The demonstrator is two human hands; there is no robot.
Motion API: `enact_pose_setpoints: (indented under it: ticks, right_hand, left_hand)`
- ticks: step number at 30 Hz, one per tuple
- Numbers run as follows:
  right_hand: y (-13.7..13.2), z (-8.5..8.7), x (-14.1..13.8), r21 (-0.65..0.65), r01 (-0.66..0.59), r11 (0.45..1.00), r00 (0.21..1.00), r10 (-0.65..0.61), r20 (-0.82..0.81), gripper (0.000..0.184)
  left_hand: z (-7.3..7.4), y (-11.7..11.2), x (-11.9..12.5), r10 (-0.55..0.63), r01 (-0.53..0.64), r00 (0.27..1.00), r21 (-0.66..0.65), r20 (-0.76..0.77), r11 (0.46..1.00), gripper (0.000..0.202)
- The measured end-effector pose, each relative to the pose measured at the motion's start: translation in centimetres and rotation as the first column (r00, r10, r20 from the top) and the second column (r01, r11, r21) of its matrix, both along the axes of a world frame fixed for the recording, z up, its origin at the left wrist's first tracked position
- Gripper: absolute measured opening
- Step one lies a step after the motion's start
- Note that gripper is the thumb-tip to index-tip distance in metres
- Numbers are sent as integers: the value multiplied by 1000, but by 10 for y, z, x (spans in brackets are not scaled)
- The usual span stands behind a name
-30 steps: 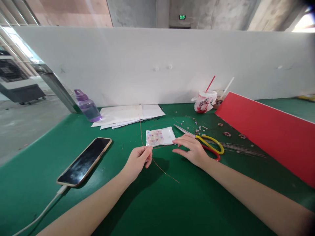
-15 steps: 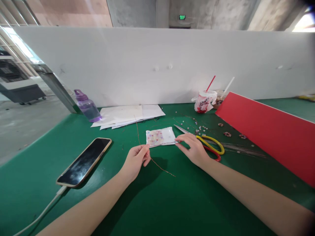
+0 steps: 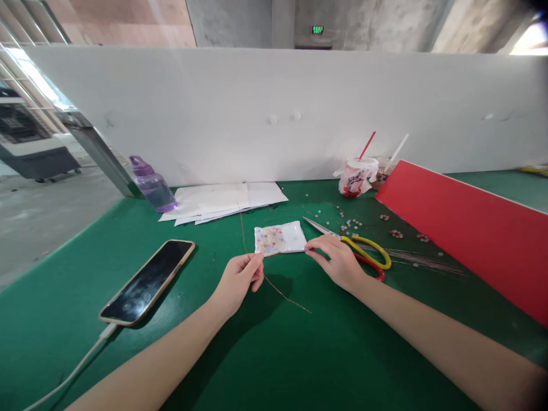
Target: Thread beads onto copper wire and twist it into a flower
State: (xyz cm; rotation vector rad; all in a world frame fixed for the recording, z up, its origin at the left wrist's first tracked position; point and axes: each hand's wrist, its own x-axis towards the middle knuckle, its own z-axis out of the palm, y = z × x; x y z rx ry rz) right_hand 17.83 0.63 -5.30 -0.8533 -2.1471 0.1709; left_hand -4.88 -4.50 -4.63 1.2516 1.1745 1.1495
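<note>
My left hand (image 3: 244, 275) is closed, pinching a thin copper-brown wire (image 3: 242, 225) between thumb and forefinger. One end of the wire rises toward the papers; another stretch slants down to the right over the table. To the right, my right hand (image 3: 336, 258) has thumb and fingertips brought together at the lower right corner of a white tray-like packet (image 3: 293, 234) with small coloured beads. A fine strand, seemingly the same wire, runs between both hands along the packet's lower edge. Scissors (image 3: 367, 246) with yellow and red handles lie just beyond my right hand.
On the green table (image 3: 274, 354) lie a charging phone (image 3: 148, 282), white papers (image 3: 214, 197), loose beads (image 3: 351, 224), beaded pieces (image 3: 396, 234) and a bundle of wires (image 3: 423, 261). A purple bottle (image 3: 152, 185), a bagged cup (image 3: 356, 178) and a red board (image 3: 466, 228) stand around them.
My left hand has shifted very slightly right and down, and both wire ends have moved a little right with it. The right hand stays nearly where it was.
</note>
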Motion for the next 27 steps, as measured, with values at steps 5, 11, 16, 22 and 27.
enact_pose_setpoints:
  ticks: [5, 11, 16, 22, 27]
  right_hand:
    - [-1, -1, 1, -7, -11, 1000, 999, 11, 35, 13]
    - [0, -1, 0, 26, -48, 998, 997, 47, 63, 14]
    - [1, -1, 0, 56, -80, 995, 995, 76, 64, 7]
    - [-1, 0, -1, 64, -57, 996, 995, 51, 87, 12]
    - [0, 0, -1, 115, -73, 991, 993, 61, 105, 8]
  left_hand:
    - [-1, 0, -1, -59, 60, 997, 8, -58, 998, 35]
    - [-2, 1, -1, -46, 46, 998, 5, -33, 999, 34]
    - [-3, 0, -1, -70, 71, 995, 15, -69, 997, 36]
    - [-2, 0, 0, -82, 84, 990, 9, -111, 996, 35]
    - [-2, 0, 0, -111, 112, 981, 2, -162, 994, 36]
